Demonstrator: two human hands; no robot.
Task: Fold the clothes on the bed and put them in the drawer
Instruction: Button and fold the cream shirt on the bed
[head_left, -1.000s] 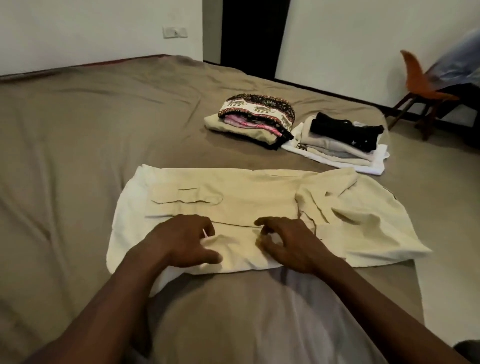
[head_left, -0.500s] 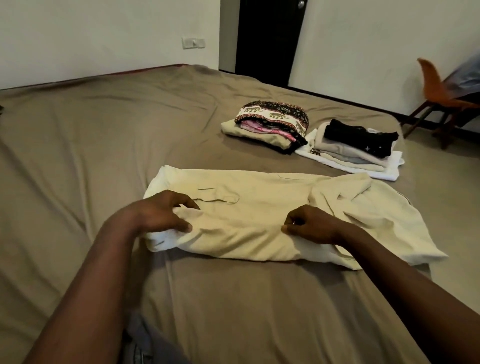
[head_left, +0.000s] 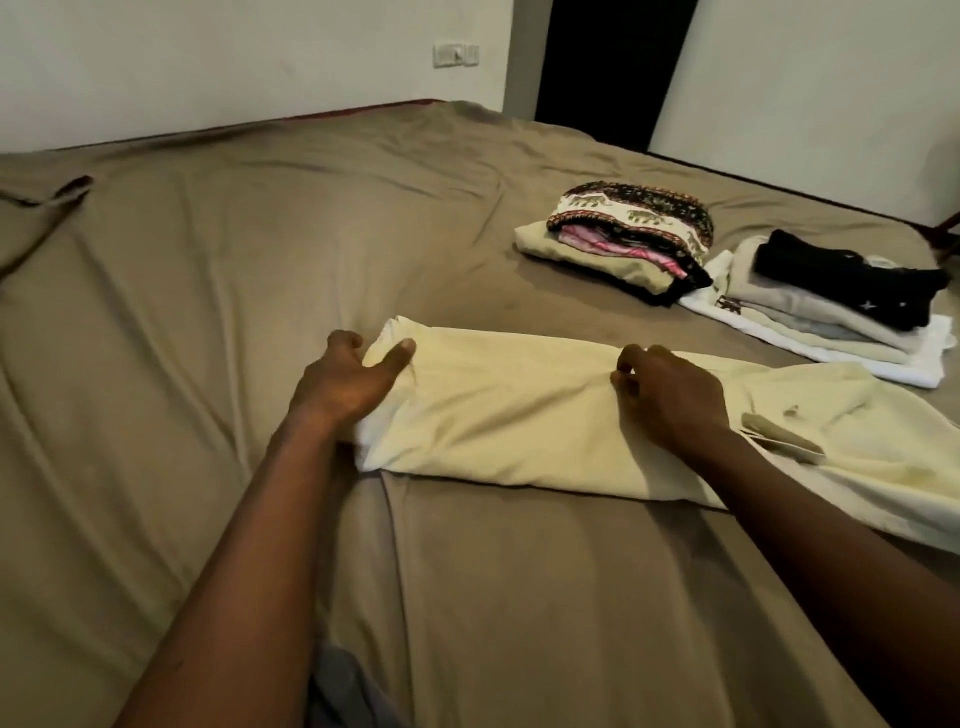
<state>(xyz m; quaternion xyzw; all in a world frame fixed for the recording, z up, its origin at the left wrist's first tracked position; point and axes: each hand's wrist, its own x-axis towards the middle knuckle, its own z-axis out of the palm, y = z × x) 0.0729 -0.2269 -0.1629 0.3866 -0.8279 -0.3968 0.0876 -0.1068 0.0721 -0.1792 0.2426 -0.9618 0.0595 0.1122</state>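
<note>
Garment (head_left: 519, 415) half-folded on bed (head_left: 260, 260), long axis running left to right. Left hand (head_left: 348, 384) gripping its left end, seemingly from beneath; right hand (head_left: 670, 395) pinching mid-length, nearer the unfolded end.

I see a bed (head_left: 260, 260) under a wrinkled olive-brown sheet. A cream garment (head_left: 519, 415), folded into a long band, lies across it. Beyond the garment's right end sit an elephant-print stack (head_left: 634, 218) and, touching it, a black-topped stack (head_left: 831, 306). Far left of the garment lies a dark strip (head_left: 67, 188).
</note>
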